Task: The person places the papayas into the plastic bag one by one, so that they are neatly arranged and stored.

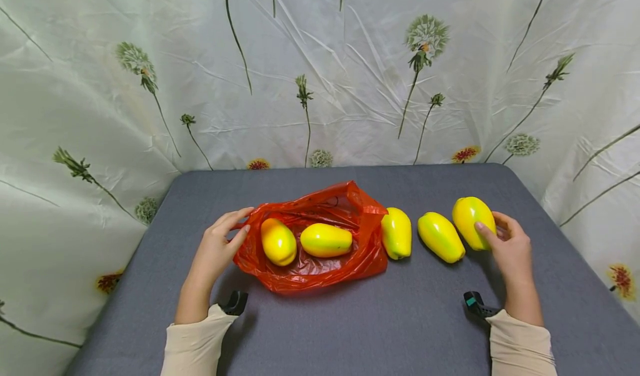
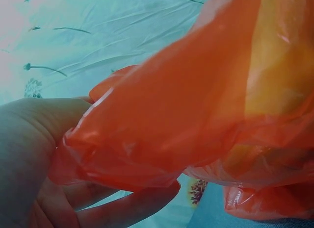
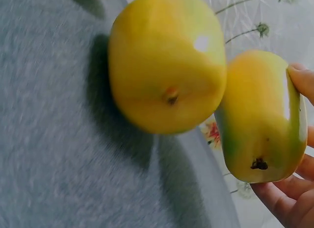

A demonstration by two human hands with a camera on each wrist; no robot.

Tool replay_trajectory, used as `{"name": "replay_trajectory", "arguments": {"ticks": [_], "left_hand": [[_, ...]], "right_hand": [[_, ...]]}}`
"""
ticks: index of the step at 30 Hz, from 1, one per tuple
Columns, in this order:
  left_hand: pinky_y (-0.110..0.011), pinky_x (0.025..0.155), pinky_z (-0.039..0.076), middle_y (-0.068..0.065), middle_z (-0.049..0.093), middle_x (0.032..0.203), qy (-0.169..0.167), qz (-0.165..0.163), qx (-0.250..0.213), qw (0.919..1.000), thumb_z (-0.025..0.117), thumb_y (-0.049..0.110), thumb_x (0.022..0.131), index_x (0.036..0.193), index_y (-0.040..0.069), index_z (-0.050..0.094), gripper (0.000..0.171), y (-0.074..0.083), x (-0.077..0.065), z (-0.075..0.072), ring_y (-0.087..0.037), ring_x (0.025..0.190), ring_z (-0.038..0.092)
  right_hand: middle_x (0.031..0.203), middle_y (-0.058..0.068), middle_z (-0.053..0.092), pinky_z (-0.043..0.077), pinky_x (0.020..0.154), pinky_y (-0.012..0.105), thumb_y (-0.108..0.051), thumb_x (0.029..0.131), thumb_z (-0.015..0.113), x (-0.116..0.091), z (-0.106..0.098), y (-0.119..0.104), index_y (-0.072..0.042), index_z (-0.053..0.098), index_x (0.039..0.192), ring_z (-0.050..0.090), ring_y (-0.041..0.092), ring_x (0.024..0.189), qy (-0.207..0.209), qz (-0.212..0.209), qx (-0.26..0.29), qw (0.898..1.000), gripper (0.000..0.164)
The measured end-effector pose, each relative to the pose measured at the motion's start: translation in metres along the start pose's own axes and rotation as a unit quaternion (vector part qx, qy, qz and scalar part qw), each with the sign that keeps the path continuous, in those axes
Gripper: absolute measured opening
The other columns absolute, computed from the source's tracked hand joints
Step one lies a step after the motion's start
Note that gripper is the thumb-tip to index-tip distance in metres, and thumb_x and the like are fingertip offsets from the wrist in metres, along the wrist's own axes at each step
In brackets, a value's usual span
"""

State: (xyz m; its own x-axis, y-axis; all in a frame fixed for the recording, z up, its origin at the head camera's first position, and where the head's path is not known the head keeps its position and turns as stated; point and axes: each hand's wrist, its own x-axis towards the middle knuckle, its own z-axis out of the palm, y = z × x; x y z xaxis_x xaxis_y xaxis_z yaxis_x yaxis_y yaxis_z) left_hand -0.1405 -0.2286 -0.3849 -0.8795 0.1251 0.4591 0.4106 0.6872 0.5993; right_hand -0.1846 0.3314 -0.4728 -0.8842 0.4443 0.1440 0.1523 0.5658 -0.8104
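A red plastic bag [image 1: 320,281] lies on its side with a wide mouth facing up and toward me. Inside it are two yellow papayas, one upright papaya [image 1: 278,242] at left and one lying papaya [image 1: 326,240] in the middle. My left hand [image 1: 218,248] holds the bag's left edge between thumb and fingers; in the left wrist view the red film [image 2: 162,115] hides part of those fingers. At right, my right hand [image 1: 512,248] grips another papaya [image 1: 472,220], thumb on its near side. In the right wrist view this papaya [image 3: 262,120] shows its dark stem end.
Between bag and right hand are two more papayas: one papaya [image 1: 397,233] against the bag's right side, another papaya [image 1: 441,237] slanting beside the gripped one. All are on a grey cloth-covered table [image 1: 350,331]. A white flower-print curtain [image 1: 350,76] hangs behind and at both sides.
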Motion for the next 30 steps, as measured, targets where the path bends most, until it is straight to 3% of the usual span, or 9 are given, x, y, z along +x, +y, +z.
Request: {"name": "replay_trajectory", "arguments": {"ticks": [4,8,12,15,18,22,24,26,30], "left_hand": [[-0.041,0.07,0.052,-0.008,0.057,0.114,0.002,0.003,0.0,1.0,0.061,0.004,0.084,0.12,0.009,0.057,0.037,-0.001,0.0,0.0,-0.026,0.094,0.058],[-0.041,0.07,0.052,-0.008,0.057,0.114,0.002,0.004,0.0,1.0,0.061,0.003,0.084,0.121,0.009,0.057,0.037,-0.001,0.0,-0.001,-0.027,0.094,0.058],[-0.041,0.069,0.052,-0.009,0.057,0.114,0.0,0.002,0.0,1.0,0.061,0.003,0.084,0.121,0.01,0.057,0.038,0.0,0.0,-0.001,-0.028,0.094,0.058],[-0.041,0.07,0.052,-0.009,0.057,0.114,-0.002,0.002,0.001,1.0,0.061,0.003,0.084,0.121,0.009,0.057,0.038,0.001,0.0,-0.001,-0.029,0.094,0.057],[-0.041,0.07,0.052,-0.01,0.057,0.114,-0.003,0.002,0.003,1.0,0.061,0.004,0.084,0.121,0.009,0.057,0.038,0.001,0.0,-0.001,-0.028,0.094,0.057],[-0.042,0.07,0.052,-0.009,0.056,0.114,-0.003,0.0,0.004,1.0,0.061,0.004,0.084,0.121,0.009,0.057,0.038,0.001,-0.001,-0.001,-0.028,0.095,0.057],[-0.042,0.07,0.051,-0.009,0.056,0.114,-0.003,-0.002,0.005,1.0,0.061,0.003,0.084,0.121,0.01,0.057,0.038,0.001,-0.001,-0.001,-0.027,0.095,0.057],[-0.044,0.07,0.051,-0.01,0.056,0.114,-0.004,-0.002,0.003,1.0,0.061,0.004,0.084,0.121,0.01,0.057,0.038,0.001,-0.001,-0.001,-0.028,0.095,0.057],[-0.044,0.07,0.051,-0.009,0.056,0.114,-0.004,-0.004,0.002,1.0,0.061,0.004,0.084,0.121,0.01,0.056,0.038,0.001,-0.001,-0.001,-0.028,0.095,0.057]], "right_hand": [[0.125,0.005,0.048,0.04,0.082,0.016,-0.044,0.079,0.064,0.006,0.002,0.004,-0.025,0.045,0.132,0.047,0.018,0.106,0.021,-0.028,0.015,0.999,0.06],[0.123,0.007,0.05,0.039,0.078,0.008,-0.032,0.079,0.068,-0.011,-0.005,-0.033,-0.017,0.049,0.129,0.048,0.016,0.105,0.023,-0.051,0.059,0.997,0.056],[0.123,0.011,0.05,0.037,0.076,0.007,-0.028,0.08,0.067,-0.034,-0.013,-0.078,-0.013,0.048,0.13,0.048,0.013,0.105,0.012,-0.066,0.062,0.996,0.055],[0.124,0.016,0.049,0.038,0.081,0.014,-0.027,0.081,0.067,-0.045,-0.016,-0.101,-0.009,0.046,0.131,0.048,0.021,0.107,-0.002,-0.085,0.048,0.995,0.056],[0.125,0.013,0.049,0.039,0.087,0.022,-0.023,0.079,0.069,-0.038,-0.01,-0.091,-0.011,0.047,0.131,0.047,0.024,0.109,-0.005,-0.109,0.059,0.992,0.057],[0.122,-0.002,0.052,0.04,0.083,0.016,-0.027,0.074,0.074,-0.012,0.011,-0.047,-0.025,0.049,0.129,0.05,0.013,0.104,0.023,-0.185,0.052,0.981,0.06],[0.122,-0.004,0.052,0.039,0.082,0.015,-0.028,0.073,0.075,-0.011,0.015,-0.044,-0.028,0.049,0.128,0.05,0.012,0.103,0.025,-0.216,0.048,0.975,0.061],[0.122,-0.001,0.052,0.038,0.081,0.013,-0.023,0.074,0.075,-0.023,0.013,-0.065,-0.024,0.049,0.129,0.05,0.014,0.103,0.016,-0.231,0.055,0.971,0.061],[0.121,0.012,0.051,0.036,0.085,0.014,-0.012,0.075,0.073,-0.062,0.001,-0.129,-0.008,0.05,0.128,0.048,0.014,0.101,-0.017,-0.249,0.079,0.965,0.058]]}}
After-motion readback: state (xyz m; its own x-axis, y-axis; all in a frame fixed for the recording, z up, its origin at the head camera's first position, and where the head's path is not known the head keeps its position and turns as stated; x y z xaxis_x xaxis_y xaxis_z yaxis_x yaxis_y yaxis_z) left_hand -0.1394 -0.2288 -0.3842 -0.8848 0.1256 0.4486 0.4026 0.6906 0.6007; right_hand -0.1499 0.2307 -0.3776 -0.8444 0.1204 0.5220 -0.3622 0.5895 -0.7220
